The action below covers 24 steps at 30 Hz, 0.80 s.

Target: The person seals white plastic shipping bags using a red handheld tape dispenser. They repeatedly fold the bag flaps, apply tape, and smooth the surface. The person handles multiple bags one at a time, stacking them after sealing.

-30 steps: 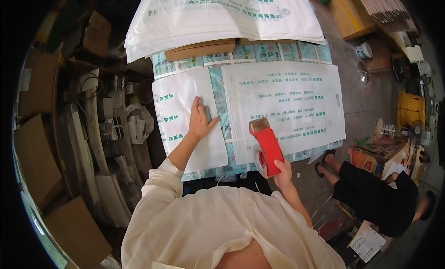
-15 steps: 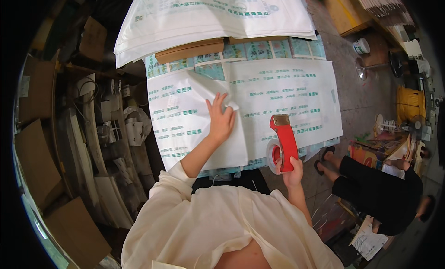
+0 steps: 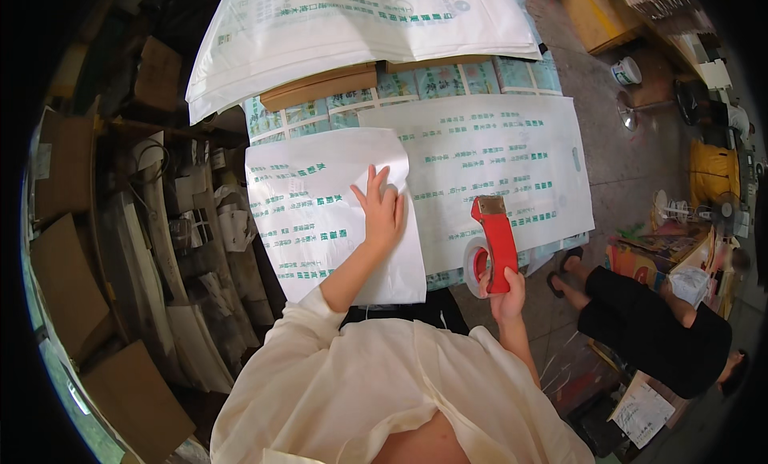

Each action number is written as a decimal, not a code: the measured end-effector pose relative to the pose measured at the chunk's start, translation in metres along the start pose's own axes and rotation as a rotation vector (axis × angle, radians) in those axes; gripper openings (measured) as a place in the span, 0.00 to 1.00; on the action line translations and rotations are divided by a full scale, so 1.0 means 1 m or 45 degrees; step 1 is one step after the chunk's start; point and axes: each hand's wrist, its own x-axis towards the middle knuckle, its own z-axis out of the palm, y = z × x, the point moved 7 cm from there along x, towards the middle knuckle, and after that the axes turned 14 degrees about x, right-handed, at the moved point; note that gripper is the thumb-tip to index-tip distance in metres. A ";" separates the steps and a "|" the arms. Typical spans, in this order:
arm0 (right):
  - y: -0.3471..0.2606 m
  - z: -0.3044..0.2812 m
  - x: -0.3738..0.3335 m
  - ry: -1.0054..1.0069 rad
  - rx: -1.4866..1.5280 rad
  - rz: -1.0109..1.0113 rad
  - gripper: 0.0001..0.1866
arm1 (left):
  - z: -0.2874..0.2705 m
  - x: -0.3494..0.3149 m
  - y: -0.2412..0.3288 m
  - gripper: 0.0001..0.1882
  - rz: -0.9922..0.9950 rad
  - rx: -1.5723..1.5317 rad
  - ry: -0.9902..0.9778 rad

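My left hand (image 3: 382,212) lies on a white plastic sheet (image 3: 308,212) with green print, its fingers stretched and apart near the sheet's right edge. The sheet's top right corner curls up beside the fingertips. To the right lies a second white sheet (image 3: 472,172) with green print and a small slot near its right edge; the left sheet overlaps it. Above this second sheet's lower part, my right hand (image 3: 507,296) grips a red tape dispenser (image 3: 499,244) with a metal tip and a roll of tape on its left side.
Under the sheets are teal patterned packs (image 3: 464,78). A stack of large white printed sheets (image 3: 360,40) rests on brown cardboard (image 3: 320,86) at the far side. Shelves with boxes (image 3: 164,388) stand left. On the right a person in black (image 3: 648,324) sits beside a white bucket's (image 3: 626,71) side.
The left sheet has shifted toward me and turned slightly under my left hand, and its crumpled upper part lies flatter. The tape dispenser has moved slightly right.
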 end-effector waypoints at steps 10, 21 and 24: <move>0.008 0.008 -0.001 0.115 -0.069 0.036 0.24 | 0.029 0.022 -0.048 0.25 -0.057 0.449 -0.208; 0.021 0.094 0.034 0.015 -0.020 0.296 0.19 | 0.009 0.067 -0.084 0.29 0.468 0.610 -0.197; 0.015 0.128 0.074 -0.011 -0.010 0.353 0.19 | 0.027 0.082 -0.106 0.25 0.518 0.127 -0.276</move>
